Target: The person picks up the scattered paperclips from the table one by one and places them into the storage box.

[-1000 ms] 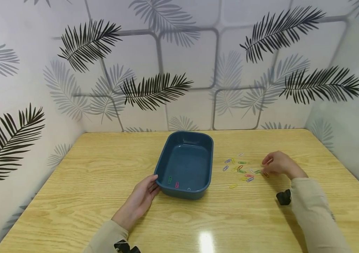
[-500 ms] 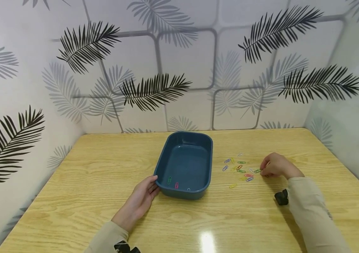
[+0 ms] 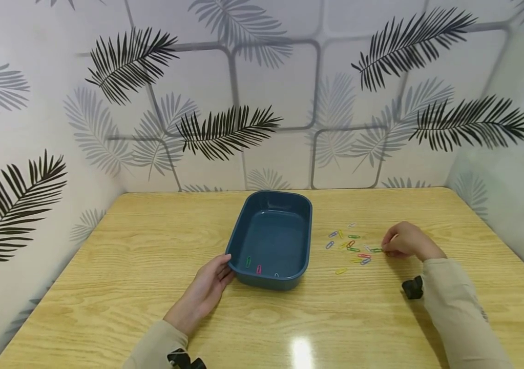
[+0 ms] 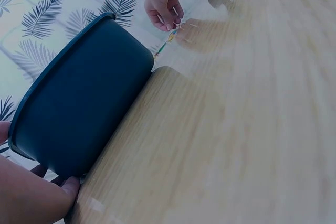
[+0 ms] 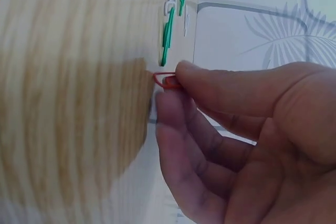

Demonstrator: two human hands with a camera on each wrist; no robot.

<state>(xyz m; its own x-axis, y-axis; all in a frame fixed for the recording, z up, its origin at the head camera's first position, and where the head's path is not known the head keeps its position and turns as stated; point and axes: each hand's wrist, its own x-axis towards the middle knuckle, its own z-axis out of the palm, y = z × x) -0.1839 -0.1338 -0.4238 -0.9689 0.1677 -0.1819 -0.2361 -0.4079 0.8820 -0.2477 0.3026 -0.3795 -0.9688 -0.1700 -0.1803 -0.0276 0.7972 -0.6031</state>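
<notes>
While the left hand (image 3: 203, 290) grips the near left corner of a dark blue tray (image 3: 273, 236), thumb at the rim, fingers low on the outer wall, the right hand (image 3: 408, 242) pinches a red paper clip (image 5: 171, 81) between thumb and forefinger, to the right of the tray. Whether that clip touches the wooden table (image 3: 105, 287), cannot tell. A green clip (image 5: 167, 38) lies just beside it. Loose clips (image 3: 341, 270), among them yellow, pink and violet ones, lie scattered between tray and right hand. Inside the tray, near end: one green, one pink, one pale, all apart. Beige sleeves (image 3: 455, 312) on both arms; leaf-patterned wall (image 3: 275, 148) behind.
</notes>
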